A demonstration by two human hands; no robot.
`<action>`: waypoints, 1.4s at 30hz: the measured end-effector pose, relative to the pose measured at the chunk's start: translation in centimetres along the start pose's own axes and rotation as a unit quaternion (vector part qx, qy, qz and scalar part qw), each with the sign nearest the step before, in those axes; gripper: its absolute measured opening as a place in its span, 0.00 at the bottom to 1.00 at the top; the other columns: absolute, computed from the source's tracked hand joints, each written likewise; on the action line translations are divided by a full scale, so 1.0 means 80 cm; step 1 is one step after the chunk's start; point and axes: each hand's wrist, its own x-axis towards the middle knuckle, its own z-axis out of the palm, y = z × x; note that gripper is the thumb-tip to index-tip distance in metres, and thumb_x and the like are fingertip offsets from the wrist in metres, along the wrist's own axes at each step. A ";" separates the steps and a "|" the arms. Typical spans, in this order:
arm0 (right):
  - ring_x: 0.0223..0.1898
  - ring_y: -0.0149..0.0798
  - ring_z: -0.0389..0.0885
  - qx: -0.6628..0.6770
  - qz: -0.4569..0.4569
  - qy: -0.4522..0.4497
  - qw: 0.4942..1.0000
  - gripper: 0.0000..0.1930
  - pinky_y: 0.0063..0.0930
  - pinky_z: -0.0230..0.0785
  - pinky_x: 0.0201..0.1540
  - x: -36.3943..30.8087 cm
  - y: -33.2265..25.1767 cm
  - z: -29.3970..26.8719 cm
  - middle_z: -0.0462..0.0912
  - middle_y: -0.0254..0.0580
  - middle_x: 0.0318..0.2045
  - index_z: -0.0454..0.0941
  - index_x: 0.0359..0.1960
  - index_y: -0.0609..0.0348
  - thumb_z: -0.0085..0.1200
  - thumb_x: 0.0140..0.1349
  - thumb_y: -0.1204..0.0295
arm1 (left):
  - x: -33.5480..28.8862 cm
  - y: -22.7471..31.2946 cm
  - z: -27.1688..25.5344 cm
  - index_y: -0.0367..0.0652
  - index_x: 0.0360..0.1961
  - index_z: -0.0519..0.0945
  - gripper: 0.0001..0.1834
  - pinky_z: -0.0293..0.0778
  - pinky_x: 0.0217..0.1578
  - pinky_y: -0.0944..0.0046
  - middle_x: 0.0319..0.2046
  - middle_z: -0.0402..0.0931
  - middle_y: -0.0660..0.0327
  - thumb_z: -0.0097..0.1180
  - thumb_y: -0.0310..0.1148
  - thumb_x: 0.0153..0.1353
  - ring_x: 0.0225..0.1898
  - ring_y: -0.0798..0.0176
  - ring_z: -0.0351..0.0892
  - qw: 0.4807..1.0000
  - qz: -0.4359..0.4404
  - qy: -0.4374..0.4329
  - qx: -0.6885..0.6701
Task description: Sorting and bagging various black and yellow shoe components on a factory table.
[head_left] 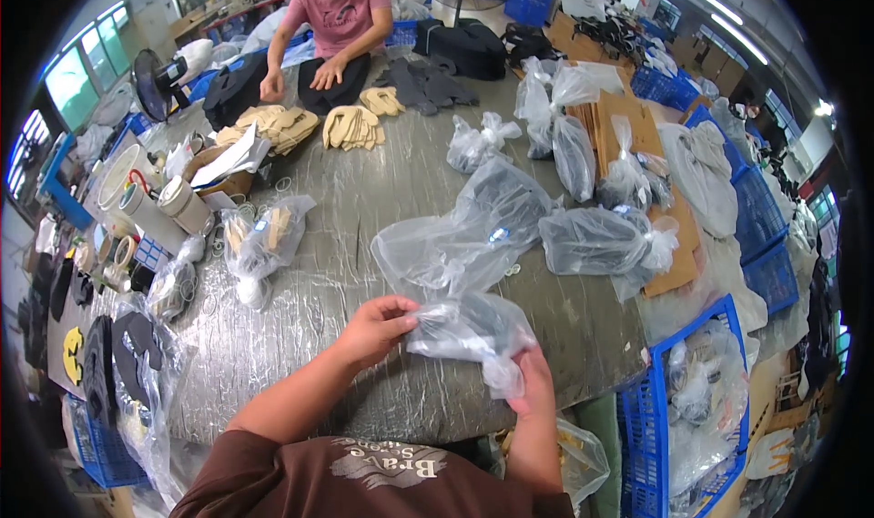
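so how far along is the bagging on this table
Done: several tied clear plastic bags of dark pieces lie across the grey round table. In hand: the left hand and right hand grip one clear plastic bag with dark contents. Left: stacks of tan flat cut pieces lie unbagged near another person.

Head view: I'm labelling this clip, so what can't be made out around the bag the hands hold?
- Contents of the bag: dark shapes only, blurred by crinkled plastic.
- Right hand: fingers hidden behind the bag's knotted end.
- Left hand: fingertips covered by the bag's edge.
- Blue crate: cut off by the fisheye rim; contents wrapped in plastic.
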 end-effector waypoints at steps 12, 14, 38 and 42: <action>0.43 0.36 0.74 -0.444 -0.167 -0.109 0.874 0.15 0.26 0.68 0.42 0.058 -0.035 0.111 0.74 0.42 0.45 0.73 0.42 0.61 0.58 0.51 0.76 | 0.103 0.115 -0.048 0.36 0.49 0.69 0.15 0.70 0.46 0.61 0.44 0.74 0.57 0.43 0.33 0.66 0.45 0.61 0.74 0.953 0.176 0.172 -0.175; 0.46 0.42 0.74 -0.518 -0.203 -0.148 0.817 0.16 0.29 0.67 0.45 0.070 -0.043 0.134 0.73 0.45 0.46 0.72 0.42 0.60 0.58 0.51 0.75 | 0.128 0.119 -0.040 0.34 0.51 0.68 0.18 0.69 0.49 0.61 0.48 0.72 0.54 0.43 0.36 0.67 0.48 0.59 0.73 0.966 0.172 0.182 -0.068; 0.51 0.53 0.66 -0.783 -0.374 0.219 0.445 0.08 0.43 0.60 0.52 0.089 -0.161 -0.056 0.69 0.50 0.46 0.70 0.32 0.61 0.52 0.48 0.80 | 0.110 0.011 -0.058 0.36 0.34 0.78 0.05 0.70 0.35 0.72 0.30 0.77 0.65 0.52 0.25 0.59 0.32 0.74 0.72 0.941 0.128 0.131 0.283; 0.49 0.53 0.69 -0.792 -0.315 0.175 0.493 0.10 0.42 0.62 0.50 0.091 -0.206 -0.015 0.72 0.50 0.43 0.71 0.34 0.61 0.54 0.49 0.77 | 0.111 0.007 -0.057 0.36 0.32 0.77 0.04 0.70 0.34 0.72 0.28 0.76 0.64 0.54 0.25 0.57 0.31 0.73 0.73 0.915 0.153 0.138 0.347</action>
